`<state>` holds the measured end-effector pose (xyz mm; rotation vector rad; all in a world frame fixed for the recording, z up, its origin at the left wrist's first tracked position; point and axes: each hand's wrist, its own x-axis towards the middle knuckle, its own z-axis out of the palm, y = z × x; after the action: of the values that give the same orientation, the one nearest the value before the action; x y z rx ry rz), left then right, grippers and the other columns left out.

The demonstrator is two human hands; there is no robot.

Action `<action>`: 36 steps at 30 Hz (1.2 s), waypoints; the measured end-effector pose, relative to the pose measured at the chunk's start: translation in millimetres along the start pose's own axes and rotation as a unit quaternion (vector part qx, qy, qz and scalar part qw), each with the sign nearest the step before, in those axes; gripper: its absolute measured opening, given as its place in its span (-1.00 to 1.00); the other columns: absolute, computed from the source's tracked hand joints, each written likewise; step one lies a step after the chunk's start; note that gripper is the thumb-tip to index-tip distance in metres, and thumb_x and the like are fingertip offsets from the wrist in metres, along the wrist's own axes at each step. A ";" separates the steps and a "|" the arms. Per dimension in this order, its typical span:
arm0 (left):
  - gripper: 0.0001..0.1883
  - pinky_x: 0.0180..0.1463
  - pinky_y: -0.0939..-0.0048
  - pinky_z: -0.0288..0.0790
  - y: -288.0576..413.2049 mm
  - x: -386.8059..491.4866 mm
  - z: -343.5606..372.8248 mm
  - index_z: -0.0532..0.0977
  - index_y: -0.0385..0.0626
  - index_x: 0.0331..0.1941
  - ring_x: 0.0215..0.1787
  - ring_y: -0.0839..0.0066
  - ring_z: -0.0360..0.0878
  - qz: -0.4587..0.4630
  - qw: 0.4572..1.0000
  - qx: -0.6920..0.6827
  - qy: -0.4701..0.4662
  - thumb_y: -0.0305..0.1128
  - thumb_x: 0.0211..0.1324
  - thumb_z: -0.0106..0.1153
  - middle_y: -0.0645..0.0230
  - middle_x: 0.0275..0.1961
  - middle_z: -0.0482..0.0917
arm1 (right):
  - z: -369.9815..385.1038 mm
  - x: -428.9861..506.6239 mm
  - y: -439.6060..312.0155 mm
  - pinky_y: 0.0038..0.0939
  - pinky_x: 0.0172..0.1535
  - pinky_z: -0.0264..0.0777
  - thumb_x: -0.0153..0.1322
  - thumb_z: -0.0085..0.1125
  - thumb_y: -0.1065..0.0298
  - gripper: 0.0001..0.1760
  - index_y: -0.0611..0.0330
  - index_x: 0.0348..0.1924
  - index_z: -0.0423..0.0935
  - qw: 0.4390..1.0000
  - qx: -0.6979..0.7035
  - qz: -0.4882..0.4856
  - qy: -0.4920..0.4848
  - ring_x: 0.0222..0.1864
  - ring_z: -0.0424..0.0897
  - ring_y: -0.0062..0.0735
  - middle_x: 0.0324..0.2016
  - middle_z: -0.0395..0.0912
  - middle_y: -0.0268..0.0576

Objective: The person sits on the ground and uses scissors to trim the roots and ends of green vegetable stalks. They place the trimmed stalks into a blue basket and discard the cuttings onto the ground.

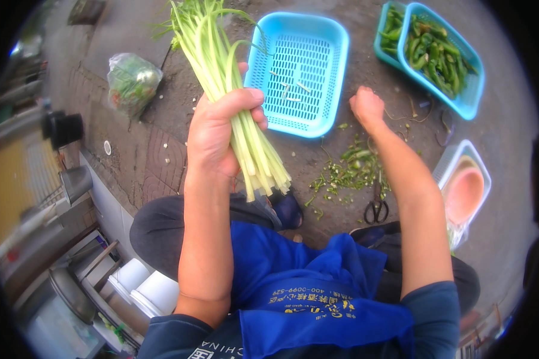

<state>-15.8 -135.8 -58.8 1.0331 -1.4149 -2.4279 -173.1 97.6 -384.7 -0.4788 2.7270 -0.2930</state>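
Note:
My left hand [215, 130] grips a bunch of thin celery [233, 98]. Its leafy tops point up and away, and the pale cut ends hang down towards my lap. Just beyond it, a light blue plastic basket [296, 119] rests on the ground, with a few short pale stem pieces [292, 99] on its slotted bottom. To the right of this basket, my right hand [368, 105] is held with the fingers curled; whether anything is inside them is hidden. Below that hand lie black-handled scissors [376, 211], their blades partly over green vegetable trimmings [355, 168].
Two stacked-looking blue baskets hold green peppers [438, 58] at the upper right. A white basket [487, 179] with a pink bowl [463, 195] stands near my right elbow. A clear bag of vegetables [134, 83] sits at left. White buckets [157, 291] are at lower left.

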 end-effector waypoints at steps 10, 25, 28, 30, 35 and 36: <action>-0.25 -0.28 0.35 0.60 1.7 -5.2 -4.4 0.30 -0.39 0.42 -0.36 0.48 0.65 0.011 1.000 0.007 0.012 -0.59 0.15 0.39 0.26 -0.23 0.63 | -7.0 -41.1 -81.5 -0.24 -0.03 0.61 0.48 0.43 0.11 -0.56 0.39 -0.04 0.71 0.920 0.348 0.040 0.176 -0.16 0.78 -0.18 -0.23 0.79 -0.03; -0.41 -0.24 0.43 0.56 0.4 -26.7 21.8 0.43 -0.20 0.41 -0.34 0.59 0.59 0.000 0.995 -0.048 -0.088 -0.59 0.31 0.31 0.40 -0.28 0.61 | -108.5 -203.5 26.0 -0.10 0.11 0.64 0.41 0.09 0.56 -0.51 0.53 0.20 0.55 0.644 0.713 0.156 -0.230 0.03 0.71 -0.07 0.04 0.69 0.07; -0.43 -0.23 0.42 0.56 1.6 -39.0 43.8 0.45 -0.21 0.39 -0.34 0.58 0.59 0.010 0.990 -0.054 -0.128 -0.59 0.31 0.30 0.40 -0.27 0.60 | -195.8 -274.6 94.4 -0.23 0.11 0.63 0.40 0.07 0.61 -0.52 0.59 0.19 0.55 0.664 0.714 0.185 -0.117 0.01 0.71 -0.16 0.03 0.68 0.08; -0.43 -0.23 0.42 0.56 6.3 -49.7 43.1 0.45 -0.21 0.39 -0.34 0.59 0.59 0.016 0.985 -0.067 -0.158 -0.59 0.30 0.30 0.40 -0.27 0.61 | -243.6 -327.3 129.4 -0.23 0.09 0.62 0.39 0.06 0.62 -0.51 0.52 0.19 0.57 0.715 0.684 0.144 0.016 0.00 0.71 -0.23 -0.02 0.70 -0.03; -0.41 -0.25 0.43 0.58 12.1 -83.2 60.1 0.44 -0.20 0.39 -0.36 0.60 0.58 0.029 0.978 -0.075 -0.192 -0.60 0.28 0.32 0.41 -0.27 0.60 | -303.4 -415.0 233.4 -0.14 0.33 0.50 0.38 0.02 0.59 -0.24 0.40 0.50 0.35 0.873 0.240 0.138 0.401 0.24 0.62 0.02 0.20 0.61 0.16; -0.40 -0.26 0.43 0.59 11.3 -89.6 63.4 0.44 -0.20 0.39 -0.35 0.60 0.59 0.029 0.977 -0.072 -0.197 -0.60 0.27 0.32 0.42 -0.28 0.59 | -298.9 -415.1 250.0 -0.08 0.37 0.46 0.40 0.04 0.58 -0.24 0.39 0.52 0.32 0.874 0.153 0.149 0.436 0.28 0.57 0.11 0.23 0.56 0.20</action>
<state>9.6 -57.1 14.2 0.4878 -1.3186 -2.7485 6.8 520.3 -48.3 0.2497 3.4256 -1.0532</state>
